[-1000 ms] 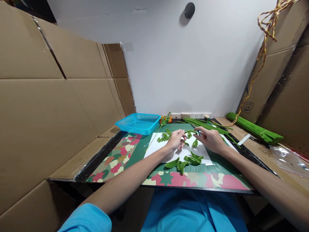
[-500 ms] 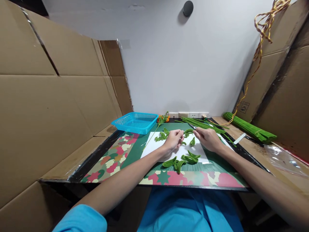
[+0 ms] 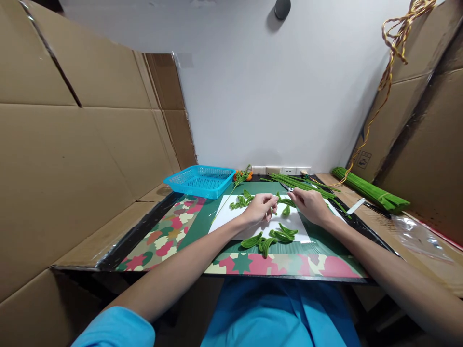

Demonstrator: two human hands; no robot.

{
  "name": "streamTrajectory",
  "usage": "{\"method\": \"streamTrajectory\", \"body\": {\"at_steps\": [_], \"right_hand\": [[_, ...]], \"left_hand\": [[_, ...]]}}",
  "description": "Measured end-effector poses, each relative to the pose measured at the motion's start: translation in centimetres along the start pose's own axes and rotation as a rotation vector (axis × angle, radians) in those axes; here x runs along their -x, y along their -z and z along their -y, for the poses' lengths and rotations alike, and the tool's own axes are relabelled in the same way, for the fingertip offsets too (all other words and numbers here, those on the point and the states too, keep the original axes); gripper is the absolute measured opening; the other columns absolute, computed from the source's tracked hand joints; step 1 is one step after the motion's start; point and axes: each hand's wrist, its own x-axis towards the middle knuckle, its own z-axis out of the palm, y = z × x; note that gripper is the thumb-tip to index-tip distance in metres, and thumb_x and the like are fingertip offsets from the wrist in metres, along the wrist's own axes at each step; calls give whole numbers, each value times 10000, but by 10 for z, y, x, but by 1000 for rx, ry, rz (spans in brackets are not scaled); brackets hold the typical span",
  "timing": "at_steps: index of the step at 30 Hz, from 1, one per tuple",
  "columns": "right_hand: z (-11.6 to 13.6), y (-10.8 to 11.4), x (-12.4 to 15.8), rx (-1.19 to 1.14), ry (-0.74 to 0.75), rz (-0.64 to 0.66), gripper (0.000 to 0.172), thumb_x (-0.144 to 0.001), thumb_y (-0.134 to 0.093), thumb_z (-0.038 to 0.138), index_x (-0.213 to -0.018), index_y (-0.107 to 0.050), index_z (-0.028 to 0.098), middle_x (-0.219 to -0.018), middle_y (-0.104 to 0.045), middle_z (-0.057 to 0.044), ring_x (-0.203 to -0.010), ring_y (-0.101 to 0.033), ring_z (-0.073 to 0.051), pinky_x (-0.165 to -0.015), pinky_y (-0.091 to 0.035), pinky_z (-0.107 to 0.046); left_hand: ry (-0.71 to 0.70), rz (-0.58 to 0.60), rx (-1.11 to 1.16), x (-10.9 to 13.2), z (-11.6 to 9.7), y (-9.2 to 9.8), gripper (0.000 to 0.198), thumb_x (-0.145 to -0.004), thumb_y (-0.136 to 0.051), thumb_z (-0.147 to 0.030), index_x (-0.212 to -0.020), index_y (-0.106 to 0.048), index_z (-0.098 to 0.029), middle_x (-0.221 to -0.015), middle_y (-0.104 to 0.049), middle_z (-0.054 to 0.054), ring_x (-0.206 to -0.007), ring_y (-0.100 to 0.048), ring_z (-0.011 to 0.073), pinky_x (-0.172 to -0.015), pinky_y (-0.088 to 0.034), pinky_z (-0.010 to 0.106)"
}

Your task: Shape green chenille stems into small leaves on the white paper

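Observation:
My left hand (image 3: 261, 210) is closed in a pinch over the white sheet (image 3: 231, 231). A green pipe cleaner piece (image 3: 287, 202) stretches from its fingertips to my right hand (image 3: 309, 205), whose fingers are pinched at the other end. My fingers hide both tips of the piece. Below my hands lie several bent green pipe cleaner leaves (image 3: 284, 234), some past the sheet's near edge. Another leaf (image 3: 286, 211) rests just under the held piece, and a group of curled leaves (image 3: 239, 202) lies left of my left hand.
A blue basket (image 3: 202, 180) stands at the back left beside orange flowers (image 3: 244, 174) on a green stem. Loose green pipe cleaners (image 3: 300, 183) and a dark-bladed tool (image 3: 288, 188) lie behind my right hand. Farther right are a pipe cleaner bundle (image 3: 372, 189) and a plastic bag (image 3: 421, 236).
The view has shifted slightly. The green piece between my hands has tilted, its right end now lower. Both hands stay pinched in nearly the same place.

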Motion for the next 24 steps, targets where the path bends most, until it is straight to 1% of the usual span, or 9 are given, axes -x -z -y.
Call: {"method": "streamTrajectory", "body": {"at_steps": [2, 6, 9, 12, 14, 16, 19, 21, 24], "right_hand": [[0, 3, 0, -36, 21, 7, 449, -1046, -363, 470, -685, -436, 213, -564, -504, -4, -504, -404, -141, -566, -233, -281], [4, 7, 1, -110, 81, 37, 421, -1042, -390, 479, -727, -463, 210, -563, -505, 10, -507, -435, -135, -569, -258, -271], [6, 5, 2, -106, 82, 14, 392, -1031, -433, 451, -722, -452, 212, -543, -480, 23, -483, -407, -126, -559, -260, -269], [4, 1, 2, -87, 81, -37, 390, -1035, -412, 402, -692, -401, 217, -546, -460, 20, -476, -369, -123, -546, -253, -272], [3, 0, 1, -88, 94, -49, 383, -1034, -413, 387, -690, -390, 220, -551, -460, 20, -478, -365, -123, -545, -257, -270], [2, -1, 1, -95, 116, -32, 370, -1032, -418, 380, -698, -399, 221, -552, -461, 22, -481, -376, -124, -544, -263, -266], [6, -1, 3, -110, 162, 37, 345, -1042, -408, 374, -733, -428, 223, -565, -479, 23, -493, -415, -129, -541, -267, -261], [9, 0, 4, -135, 191, 82, 319, -1053, -401, 376, -779, -456, 223, -593, -517, 22, -508, -448, -131, -546, -278, -254], [14, 1, 6, -178, 206, 108, 267, -1062, -400, 378, -863, -488, 223, -650, -578, 17, -535, -493, -131, -564, -305, -242]], "left_hand": [[-14, -5, 17, 0, -1, -1, 482, -840, -626, -618, -741, -528, -156, -657, -593, -17, -375, -480, 40, -362, -306, 170], [-50, -98, 18, 0, -2, -4, 460, -854, -610, -580, -715, -536, -147, -619, -578, -17, -361, -455, 40, -357, -283, 169], [-37, -135, 3, 1, -3, -3, 434, -862, -598, -551, -715, -539, -147, -606, -573, -16, -345, -437, 40, -351, -270, 174], [0, -105, -9, 4, -2, -4, 433, -884, -562, -560, -736, -535, -155, -619, -573, -18, -346, -430, 40, -352, -256, 177], [1, -88, 1, 9, -3, -7, 435, -904, -518, -592, -794, -525, -171, -656, -577, -29, -356, -418, 35, -361, -255, 180], [-27, -65, -28, 14, -5, -10, 436, -912, -492, -619, -868, -528, -187, -705, -586, -36, -381, -409, 33, -378, -261, 185], [-84, -3, -163, 20, -9, -13, 418, -920, -504, -600, -945, -573, -189, -772, -609, -30, -447, -431, 37, -433, -289, 194], [-131, 14, -264, 21, -11, -13, 404, -934, -504, -561, -903, -601, -170, -762, -603, -23, -515, -455, 45, -502, -326, 194], [-203, -8, -370, 20, -14, -11, 434, -959, -475, -528, -781, -593, -151, -700, -566, -17, -605, -473, 61, -600, -352, 196]]}}
